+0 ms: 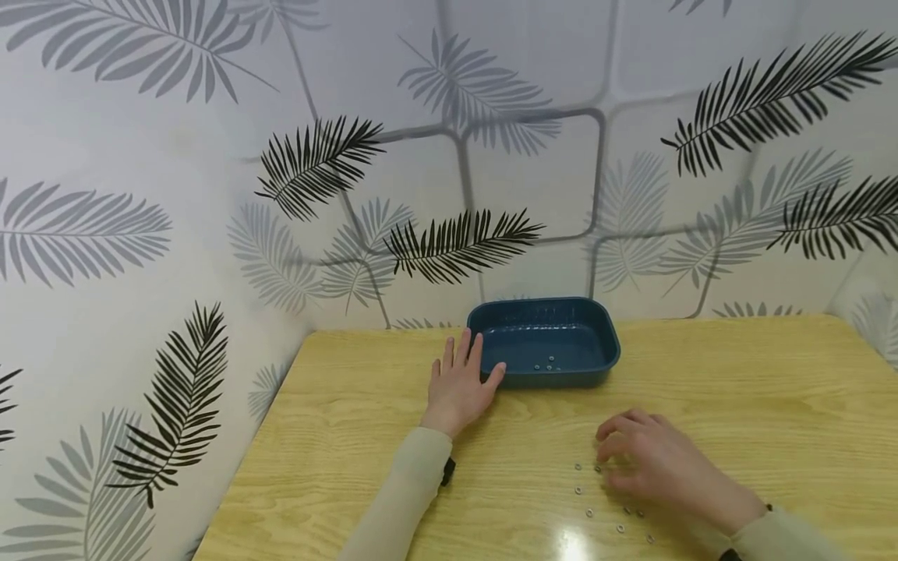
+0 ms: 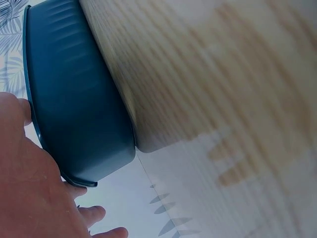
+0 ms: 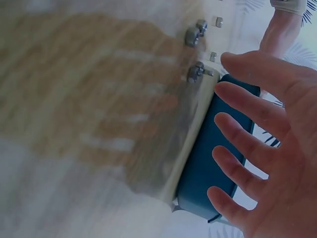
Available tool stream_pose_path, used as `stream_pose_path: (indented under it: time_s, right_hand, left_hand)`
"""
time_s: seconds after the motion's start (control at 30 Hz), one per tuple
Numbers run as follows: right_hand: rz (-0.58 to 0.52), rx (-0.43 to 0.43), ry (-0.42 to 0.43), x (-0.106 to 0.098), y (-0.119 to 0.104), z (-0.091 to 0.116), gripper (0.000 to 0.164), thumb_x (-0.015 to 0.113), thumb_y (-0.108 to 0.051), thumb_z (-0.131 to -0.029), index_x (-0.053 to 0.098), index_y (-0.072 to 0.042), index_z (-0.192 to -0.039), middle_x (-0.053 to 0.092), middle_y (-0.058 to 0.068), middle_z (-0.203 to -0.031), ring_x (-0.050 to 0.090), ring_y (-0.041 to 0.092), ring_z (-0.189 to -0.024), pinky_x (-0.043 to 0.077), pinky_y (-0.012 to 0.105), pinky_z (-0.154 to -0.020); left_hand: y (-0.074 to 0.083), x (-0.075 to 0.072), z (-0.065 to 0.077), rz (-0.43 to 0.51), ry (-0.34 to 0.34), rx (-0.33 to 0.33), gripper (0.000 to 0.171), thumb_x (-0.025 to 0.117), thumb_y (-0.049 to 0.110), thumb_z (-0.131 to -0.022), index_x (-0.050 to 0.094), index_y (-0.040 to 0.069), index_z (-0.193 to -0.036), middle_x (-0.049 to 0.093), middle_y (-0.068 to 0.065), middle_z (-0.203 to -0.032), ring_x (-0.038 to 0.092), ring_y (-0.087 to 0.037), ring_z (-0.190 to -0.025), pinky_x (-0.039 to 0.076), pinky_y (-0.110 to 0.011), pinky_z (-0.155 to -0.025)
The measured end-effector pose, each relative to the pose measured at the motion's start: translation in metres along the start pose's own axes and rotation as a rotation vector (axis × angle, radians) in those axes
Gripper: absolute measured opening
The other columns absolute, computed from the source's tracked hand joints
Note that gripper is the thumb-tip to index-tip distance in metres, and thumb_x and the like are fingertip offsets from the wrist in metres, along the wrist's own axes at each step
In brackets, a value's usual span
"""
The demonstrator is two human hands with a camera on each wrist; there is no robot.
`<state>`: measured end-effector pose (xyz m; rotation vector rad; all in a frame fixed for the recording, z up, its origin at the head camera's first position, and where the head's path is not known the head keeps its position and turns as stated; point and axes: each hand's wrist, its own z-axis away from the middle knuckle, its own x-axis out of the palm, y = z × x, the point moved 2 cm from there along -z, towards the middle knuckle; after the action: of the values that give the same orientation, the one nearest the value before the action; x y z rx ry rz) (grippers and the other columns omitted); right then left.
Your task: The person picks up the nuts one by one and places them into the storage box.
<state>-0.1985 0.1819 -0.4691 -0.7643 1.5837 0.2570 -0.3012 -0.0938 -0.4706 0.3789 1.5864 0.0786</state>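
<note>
A dark blue tray (image 1: 554, 379) stands near the back of the table with several small nuts (image 1: 549, 367) on its floor. My left hand (image 1: 459, 389) rests at its left end, fingers spread and fairly straight, thumb over the rim. The left wrist view shows that hand (image 2: 29, 173) against the tray's rim (image 2: 37, 131). Right of the middle, my right hand (image 1: 655, 463) hovers over the table beside several loose metal nuts (image 1: 620, 528). In the right wrist view its fingers (image 3: 242, 134) are spread apart and hold nothing, with hex nuts (image 3: 192, 36) on the tabletop beyond.
The light wooden table (image 1: 365, 436) ends at the back against a wall (image 1: 533, 171) with a leaf pattern. Its left edge slants down toward me. A bright light reflection (image 1: 573, 543) shows near the front.
</note>
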Motion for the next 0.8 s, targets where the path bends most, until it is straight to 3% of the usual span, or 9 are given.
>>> stream_pose_path:
  time_s: [0.17,0.5,0.8]
  right_hand:
    - [-0.025,0.008,-0.038,0.006,0.0,0.001,0.012,0.083,-0.03,-0.076,0.074,-0.036,-0.081,0.063,-0.01,-0.107,0.054,0.02,-0.102,0.046,0.054,-0.084]
    - [-0.006,-0.039,0.011,0.011,-0.003,-0.001,0.013,0.083,-0.028,-0.075,0.074,-0.035,-0.083,0.063,-0.01,-0.107,0.055,0.019,-0.103,0.045,0.053,-0.086]
    - [-0.019,-0.046,-0.03,0.014,-0.006,-0.001,0.01,0.082,-0.031,-0.078,0.074,-0.035,-0.083,0.062,-0.011,-0.107,0.054,0.018,-0.103,0.045,0.052,-0.085]
  left_hand:
    - [0.0,0.001,0.0,0.005,0.002,-0.001,0.075,0.03,0.063,-0.101,0.017,0.019,-0.16,0.008,-0.004,-0.165,0.004,-0.03,-0.15,0.016,-0.057,-0.116]
    - [0.0,0.001,-0.001,0.015,0.007,-0.002,0.075,0.029,0.064,-0.101,0.016,0.02,-0.16,0.006,-0.004,-0.165,0.002,-0.03,-0.15,0.015,-0.057,-0.116]
    - [0.001,0.0,-0.001,0.022,0.01,-0.001,0.075,0.03,0.063,-0.101,0.017,0.019,-0.16,0.007,-0.004,-0.165,0.003,-0.031,-0.15,0.015,-0.057,-0.116]
